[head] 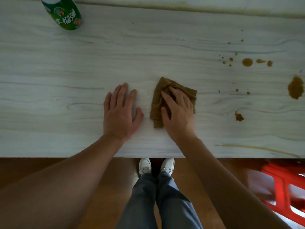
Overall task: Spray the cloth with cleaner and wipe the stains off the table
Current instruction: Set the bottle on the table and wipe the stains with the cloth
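Note:
A crumpled brown cloth (158,100) lies on the pale wood-grain table (82,71) near its front edge. My right hand (178,113) presses down on the cloth with its fingers spread over it. My left hand (120,111) rests flat on the bare table just left of the cloth. Brown stains dot the table's right side: a round spot (247,62) with small drops around it, a large blot (295,87) at the right edge, a small one (239,117) nearer the front. A green cleaner bottle (63,14) stands at the far left.
A thin brown streak (257,148) runs along the table's front right edge. A red plastic stool (283,187) stands on the floor under the right end. My legs and white shoes (156,166) are below the table edge.

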### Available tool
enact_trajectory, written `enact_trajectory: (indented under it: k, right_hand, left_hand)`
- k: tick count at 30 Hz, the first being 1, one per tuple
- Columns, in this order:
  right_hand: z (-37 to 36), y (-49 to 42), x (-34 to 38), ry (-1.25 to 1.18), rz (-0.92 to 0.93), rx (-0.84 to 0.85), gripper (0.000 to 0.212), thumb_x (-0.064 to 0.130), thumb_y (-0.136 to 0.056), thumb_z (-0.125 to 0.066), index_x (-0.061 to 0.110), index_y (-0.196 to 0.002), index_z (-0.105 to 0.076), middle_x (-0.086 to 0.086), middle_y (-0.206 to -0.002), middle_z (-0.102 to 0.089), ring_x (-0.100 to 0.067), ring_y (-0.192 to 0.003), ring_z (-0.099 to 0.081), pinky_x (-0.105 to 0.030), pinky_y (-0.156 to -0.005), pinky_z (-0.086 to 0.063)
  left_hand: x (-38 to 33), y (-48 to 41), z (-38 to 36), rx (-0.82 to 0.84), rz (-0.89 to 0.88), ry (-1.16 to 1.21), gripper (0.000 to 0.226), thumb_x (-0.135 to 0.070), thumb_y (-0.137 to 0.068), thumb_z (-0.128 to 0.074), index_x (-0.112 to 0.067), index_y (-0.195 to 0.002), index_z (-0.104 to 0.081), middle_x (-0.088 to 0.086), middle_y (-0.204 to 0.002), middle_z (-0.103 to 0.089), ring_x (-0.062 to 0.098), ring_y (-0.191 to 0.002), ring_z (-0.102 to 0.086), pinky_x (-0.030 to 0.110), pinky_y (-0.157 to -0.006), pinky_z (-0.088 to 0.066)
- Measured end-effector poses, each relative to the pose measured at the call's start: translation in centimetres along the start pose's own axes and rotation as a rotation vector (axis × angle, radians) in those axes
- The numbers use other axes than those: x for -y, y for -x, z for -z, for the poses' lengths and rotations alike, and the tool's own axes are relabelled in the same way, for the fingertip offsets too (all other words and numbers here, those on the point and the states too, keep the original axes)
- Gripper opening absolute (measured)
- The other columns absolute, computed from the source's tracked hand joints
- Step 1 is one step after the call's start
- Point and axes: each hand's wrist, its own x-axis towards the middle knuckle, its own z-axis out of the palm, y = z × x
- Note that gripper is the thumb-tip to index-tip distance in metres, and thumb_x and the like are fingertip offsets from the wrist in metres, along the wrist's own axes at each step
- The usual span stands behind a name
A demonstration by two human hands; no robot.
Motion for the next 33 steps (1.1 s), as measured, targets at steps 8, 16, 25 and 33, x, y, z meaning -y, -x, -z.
enact_trajectory:
  k: [8, 16, 25, 33]
  right_hand:
    - [2.9, 7.5, -6.5, 0.118, 0.08, 0.112, 0.051, 0.032, -0.101, -0.042, 0.025, -0.151, -0.043, -0.001, -0.158, -0.038, -0.024, -0.149, -0.028, -0.046, -0.123, -0.023]
    - [4.0, 1.8, -7.3, 0.141, -0.168, 0.018, 0.053, 0.028, -0.103, -0.047, 0.022, -0.155, -0.037, -0.003, -0.164, -0.029, -0.027, -0.152, -0.019, -0.045, -0.126, -0.012]
    - [-0.1, 1.3, -0.8, 0.062, 0.022, 0.026, 0.05, 0.027, -0.102, -0.046, 0.022, -0.152, -0.042, -0.005, -0.162, -0.034, -0.027, -0.152, -0.023, -0.047, -0.126, -0.015]
    - [3.2, 9.2, -8.6, 0.099, 0.146, 0.108, 0.052, 0.029, -0.104, -0.043, 0.025, -0.155, -0.037, -0.002, -0.162, -0.034, -0.023, -0.152, -0.023, -0.041, -0.126, -0.01]
  left_hand:
    - [-0.2, 0.0, 0.2, -0.005, 0.013, 0.028, 0.06, -0.042, -0.096, -0.044, -0.016, -0.15, -0.045, 0.013, -0.165, -0.032, 0.032, -0.155, -0.024, 0.051, -0.128, -0.014]
    - [-0.3, 0.0, 0.3, 0.001, 0.009, 0.025, 0.062, -0.044, -0.096, -0.04, -0.016, -0.15, -0.044, 0.012, -0.166, -0.031, 0.032, -0.156, -0.022, 0.052, -0.128, -0.014]
    - [-0.4, 0.2, 0.2, -0.016, -0.002, 0.006, 0.059, -0.043, -0.097, -0.044, -0.015, -0.15, -0.044, 0.013, -0.165, -0.032, 0.033, -0.155, -0.024, 0.054, -0.126, -0.016]
    - [-1.0, 0.3, 0.5, 0.01, 0.02, -0.012, 0.063, -0.044, -0.095, -0.036, -0.014, -0.15, -0.045, 0.015, -0.164, -0.033, 0.035, -0.154, -0.024, 0.051, -0.126, -0.015]
